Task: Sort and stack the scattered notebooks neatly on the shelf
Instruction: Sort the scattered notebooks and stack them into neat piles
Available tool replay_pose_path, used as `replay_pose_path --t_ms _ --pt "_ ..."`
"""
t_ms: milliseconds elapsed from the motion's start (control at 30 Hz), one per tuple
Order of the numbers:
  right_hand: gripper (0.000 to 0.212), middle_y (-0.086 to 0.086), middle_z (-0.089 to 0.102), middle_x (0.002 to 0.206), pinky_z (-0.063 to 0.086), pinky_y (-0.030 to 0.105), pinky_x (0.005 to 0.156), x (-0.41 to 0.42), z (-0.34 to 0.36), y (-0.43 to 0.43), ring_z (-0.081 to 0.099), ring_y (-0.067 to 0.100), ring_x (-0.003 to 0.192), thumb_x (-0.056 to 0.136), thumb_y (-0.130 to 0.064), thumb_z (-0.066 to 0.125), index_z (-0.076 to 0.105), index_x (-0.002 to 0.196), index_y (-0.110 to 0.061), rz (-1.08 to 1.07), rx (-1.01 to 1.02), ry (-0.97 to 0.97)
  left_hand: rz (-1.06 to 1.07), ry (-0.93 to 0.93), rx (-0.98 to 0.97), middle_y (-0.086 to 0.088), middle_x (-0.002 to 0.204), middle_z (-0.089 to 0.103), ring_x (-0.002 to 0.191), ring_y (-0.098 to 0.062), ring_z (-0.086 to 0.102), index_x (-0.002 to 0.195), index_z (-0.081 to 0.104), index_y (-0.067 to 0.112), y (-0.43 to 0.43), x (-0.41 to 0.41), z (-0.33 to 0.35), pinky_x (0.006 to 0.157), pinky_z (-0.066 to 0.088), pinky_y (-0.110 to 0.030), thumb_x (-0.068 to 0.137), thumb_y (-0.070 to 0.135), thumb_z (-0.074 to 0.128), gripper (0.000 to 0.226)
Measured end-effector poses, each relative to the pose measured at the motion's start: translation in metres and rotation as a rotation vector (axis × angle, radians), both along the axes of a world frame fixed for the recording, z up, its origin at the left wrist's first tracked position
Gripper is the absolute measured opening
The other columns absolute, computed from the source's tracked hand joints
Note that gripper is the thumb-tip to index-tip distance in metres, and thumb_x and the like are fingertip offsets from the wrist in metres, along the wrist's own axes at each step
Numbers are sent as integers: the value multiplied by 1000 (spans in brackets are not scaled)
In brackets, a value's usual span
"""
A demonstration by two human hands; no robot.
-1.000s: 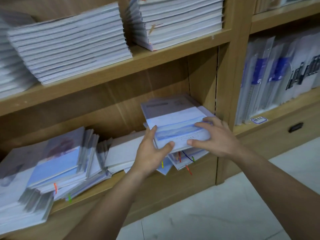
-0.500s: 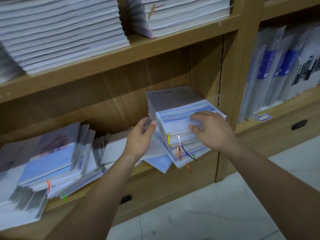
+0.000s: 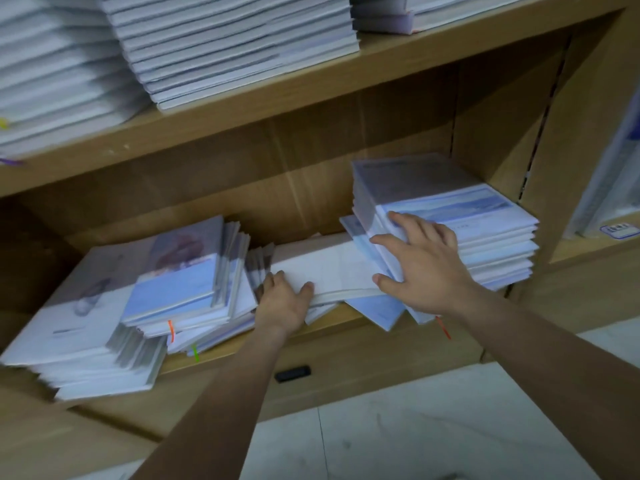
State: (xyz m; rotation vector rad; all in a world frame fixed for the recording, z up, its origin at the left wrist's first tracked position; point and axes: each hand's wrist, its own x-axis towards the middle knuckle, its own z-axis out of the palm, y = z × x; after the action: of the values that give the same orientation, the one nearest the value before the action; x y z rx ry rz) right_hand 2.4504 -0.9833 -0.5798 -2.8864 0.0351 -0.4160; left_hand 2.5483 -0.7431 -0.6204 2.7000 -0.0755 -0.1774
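Head view: R hand (image 3: 426, 268) at 3 o'clock, fingers spread flat against the near-left corner of the right stack (image 3: 485, 237) — steadying it, nothing clamped. L hand (image 3: 282, 303) at centre, grip apart, lying on the white notebook (image 3: 329, 270) betw. that stack and the slumped pile (image 3: 173, 289) at 9 o'clock, all on the lower shelf (image 3: 346, 323). Step, as I judge it: squaring the stack. Next: slide the white one free, lay it on top, edges flush.
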Motion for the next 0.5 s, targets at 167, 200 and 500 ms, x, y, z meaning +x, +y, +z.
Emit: replay_pose_path --t_ms 167,200,500 --pt "71 -3 20 161 11 45 115 0 -1 0 16 18 146 75 -68 44 44 142 -44 -7 -15 3 9 -39 117 -12 157 23 140 -39 26 149 26 13 -6 -2 -14 113 30 -53 95 64 33 75" --pt "71 -3 19 161 11 45 115 0 -1 0 15 18 146 75 -68 45 43 142 -44 -8 -15 6 -3 -46 138 -13 157 24 140 -39 27 148 27 13 -4 -5 -15 112 31 -53 95 65 30 74" --pt "71 -3 19 162 12 45 115 1 -1 1 14 18 146 75 -67 45 44 142 -43 -6 -28 -9 -134 -178 100 -5 134 56 124 -31 50 135 51 21 -6 -42 -1 101 42 -41 97 59 35 56"
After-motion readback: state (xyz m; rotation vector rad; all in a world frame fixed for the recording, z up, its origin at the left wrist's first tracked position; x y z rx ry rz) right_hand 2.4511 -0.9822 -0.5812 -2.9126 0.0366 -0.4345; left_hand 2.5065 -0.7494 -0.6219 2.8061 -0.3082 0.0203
